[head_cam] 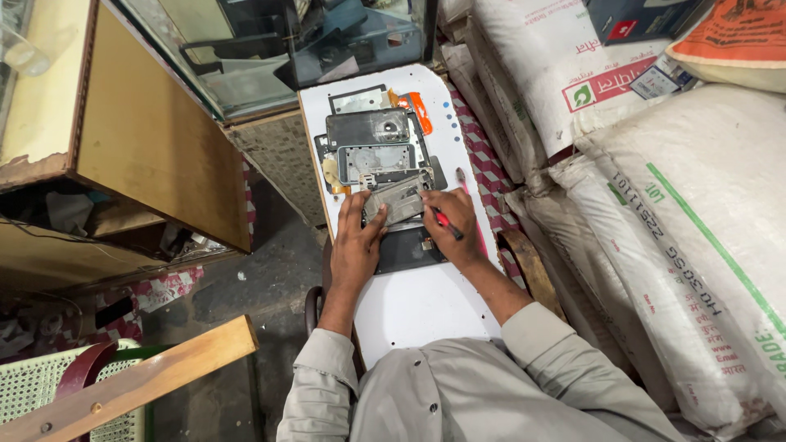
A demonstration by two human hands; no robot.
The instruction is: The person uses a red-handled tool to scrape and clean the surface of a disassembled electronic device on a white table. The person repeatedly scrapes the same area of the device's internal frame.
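Note:
My left hand (358,239) rests on a narrow white board (426,303) and steadies a grey phone part (395,202) with its fingers. My right hand (453,225) grips a small red and black tool (447,223), its tip down at the part's right side. Under the part lies a dark flat phone panel (407,250). Just beyond it sit two opened phone frames (375,146), grey and metallic, stacked one behind the other.
A glass and wood display counter (155,139) stands to the left. Large white woven sacks (679,213) are piled along the right. An orange strip (419,111) lies at the board's far end. A wooden bar (131,385) and green plastic seat (37,385) sit bottom left.

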